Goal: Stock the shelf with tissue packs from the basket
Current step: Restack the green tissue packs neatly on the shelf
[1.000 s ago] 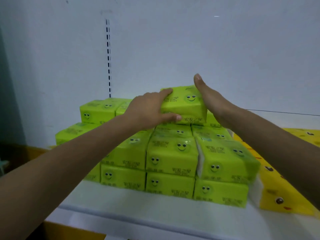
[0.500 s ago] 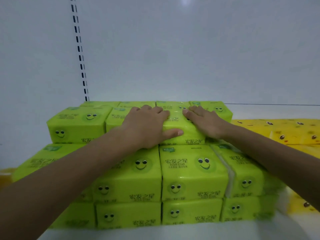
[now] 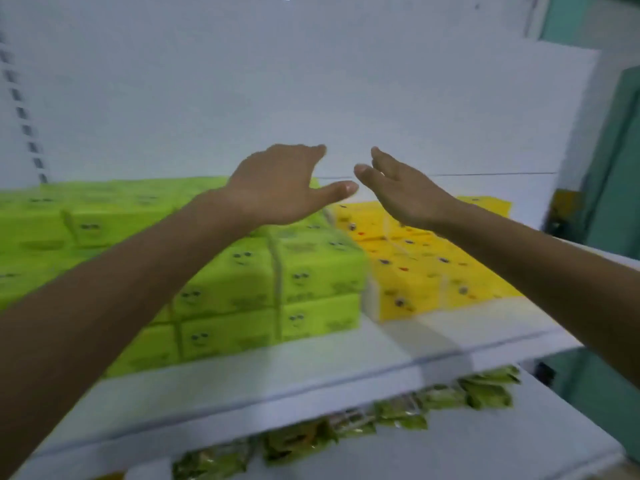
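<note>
Tissue packs (image 3: 311, 271) in bright lime-green wrap sat stacked on the white shelf (image 3: 346, 368), filling its left and middle part. Each pack was a soft rectangular block printed with small smiling faces and a line of dark text that was too blurred to read. The stack stood several layers high, with the upper layers set further back than the front rows. Just beside it on the right, edge against edge, lay yellow packs (image 3: 433, 271) of the same shape in a lower stack, dotted with small faces and red marks.

Both hands hung in the air above the stacks, touching nothing. The left hand (image 3: 277, 188) was palm-down over the top green layer, its fingers (image 3: 311, 152) loose and spread, the thumb pointing right. The right hand (image 3: 405, 195) was turned on edge above the yellow stack, its fingers (image 3: 384, 161) straight and relaxed. Neither held a pack.

Below, a lower shelf (image 3: 519, 445) carried a row of small green-and-gold sachets (image 3: 398, 414) along its back. A white back panel (image 3: 242, 81) rose behind the stacks, with a slotted upright (image 3: 24, 123) at far left and a teal wall (image 3: 616, 168) at right.
</note>
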{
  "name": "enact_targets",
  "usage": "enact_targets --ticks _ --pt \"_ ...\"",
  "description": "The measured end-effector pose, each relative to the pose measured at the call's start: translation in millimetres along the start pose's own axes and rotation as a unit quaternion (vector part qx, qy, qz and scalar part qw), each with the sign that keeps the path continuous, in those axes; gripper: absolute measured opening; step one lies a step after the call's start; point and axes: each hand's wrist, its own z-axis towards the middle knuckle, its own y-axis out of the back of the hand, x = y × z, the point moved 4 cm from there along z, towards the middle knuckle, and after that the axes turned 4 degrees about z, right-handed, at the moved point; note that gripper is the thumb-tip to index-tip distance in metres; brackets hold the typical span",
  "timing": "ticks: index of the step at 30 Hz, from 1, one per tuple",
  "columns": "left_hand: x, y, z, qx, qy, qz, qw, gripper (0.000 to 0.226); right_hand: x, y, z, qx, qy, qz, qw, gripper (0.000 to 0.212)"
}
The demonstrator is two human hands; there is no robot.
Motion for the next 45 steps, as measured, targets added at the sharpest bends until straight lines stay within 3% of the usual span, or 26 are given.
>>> enact_targets --ticks 4,11,19,24,28,32,35,37,40,42,44,45 --pt "-170.4 -65.7 -10.4 0.03 -0.096 -0.185 0.978 0.073 -102.2 78.1 -112.3 -0.073 -0.109 0.044 0.99 0.059" --pt "-400.2 -187.8 -77.4 0.179 -0.189 -0.376 0.889 0.063 -282.9 147.2 -349.5 -0.132 -0.348 0.062 0.926 0.068" --pt "-547.2 -345.7 -134.2 0.398 -0.219 -0.406 0.793 0.061 -423.7 151.1 -511.2 -0.16 -0.548 0.114 0.813 0.082" --pt "-607.1 -477.6 -133.5 0.518 -0.185 -0.369 0.749 0.066 -531.4 134.9 -565.4 -0.191 -0.632 0.169 0.732 0.071" --pt "-637.0 -613.1 -158.6 0.616 -0.11 -0.311 0.716 0.058 -631.1 78.4 -623.0 -0.205 -0.704 0.198 0.65 0.064" --pt "-638.0 -746.6 -223.7 0.698 -0.026 -0.228 0.678 0.072 -711.5 -14.3 -688.6 -0.202 -0.74 0.248 0.592 0.048" --pt "-640.3 -843.3 -286.8 0.737 -0.01 -0.18 0.651 0.066 -766.1 -98.3 -744.0 -0.238 -0.789 0.303 0.478 0.031" --pt "-649.0 -901.0 -321.0 0.757 -0.007 -0.154 0.635 0.07 -801.7 -157.9 -772.4 -0.232 -0.816 0.345 0.403 0.03" --pt "-672.0 -999.6 -354.1 0.743 -0.033 -0.148 0.652 0.077 -867.3 -240.8 -811.4 -0.256 -0.836 0.35 0.335 0.028" --pt "-694.7 -1067.8 -366.0 0.706 -0.065 -0.17 0.685 0.087 -912.2 -296.1 -829.3 -0.281 -0.837 0.38 0.275 0.027" --pt "-716.4 -1133.3 -380.6 0.671 -0.103 -0.181 0.711 0.095 -956.6 -348.2 -841.9 -0.31 -0.813 0.44 0.222 0.056" --pt "-724.0 -1162.7 -387.7 0.656 -0.12 -0.181 0.722 0.095 -977.1 -371.4 -845.3 -0.321 -0.798 0.462 0.214 0.065"
